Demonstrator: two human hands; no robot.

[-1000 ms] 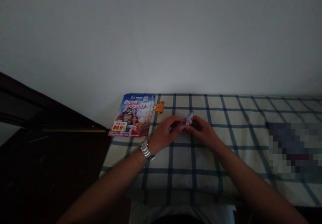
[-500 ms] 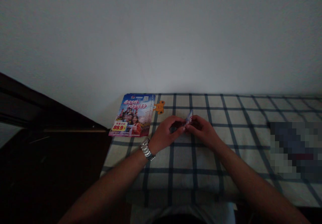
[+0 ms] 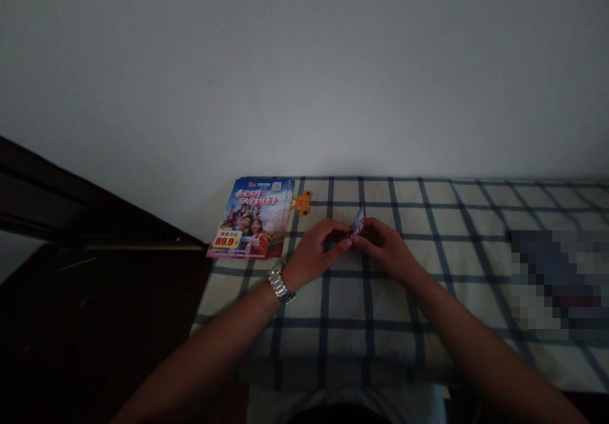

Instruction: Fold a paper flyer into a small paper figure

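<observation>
- Probably a room in a home; whether a bed or table lies beneath the cloth cannot be told.
- 12 o'clock: a plain, pale wall (image 3: pixel 333 81).
- 4 o'clock: a domestic-looking checked cloth (image 3: pixel 460 300).
- Dial's centre: an orange cartoon bear (image 3: pixel 301 204) on that cloth.
- 8 o'clock: dark floor (image 3: pixel 118 322).
</observation>
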